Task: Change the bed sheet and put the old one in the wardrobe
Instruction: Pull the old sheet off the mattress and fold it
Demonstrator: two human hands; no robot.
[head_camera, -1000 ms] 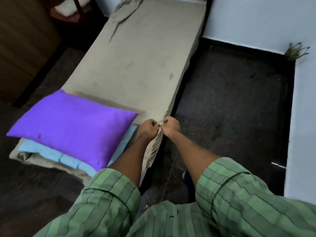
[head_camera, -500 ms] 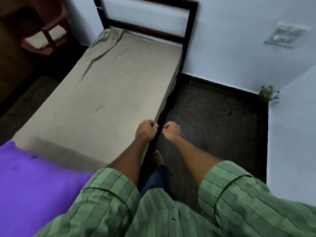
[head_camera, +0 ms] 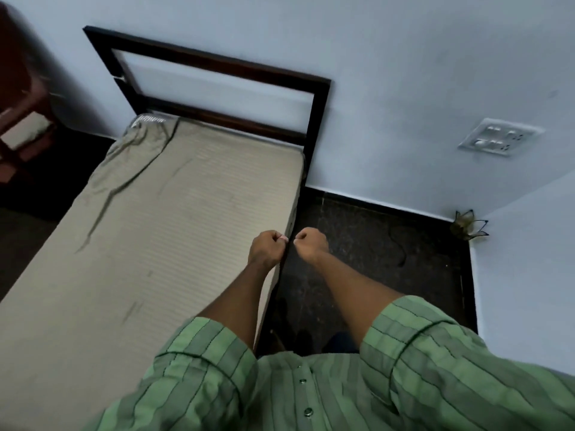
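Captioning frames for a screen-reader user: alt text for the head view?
Both fists, left hand and right hand, are curled side by side at the right edge of a beige sheet on a narrow bed; whether they pinch it is unclear. Dark headboard stands against the wall.

Bed sheet (head_camera: 174, 231): beige, striped, spread over the bed, rumpled at the far left corner by the dark headboard (head_camera: 217, 68). Left hand (head_camera: 267, 248): fist curled, over the sheet's right edge. Right hand (head_camera: 311, 244): fist curled, just beside the left, over the dark floor (head_camera: 389, 259). Whether either grips anything cannot be told. Green striped sleeves (head_camera: 435, 353). Wall switch plate (head_camera: 497, 137).
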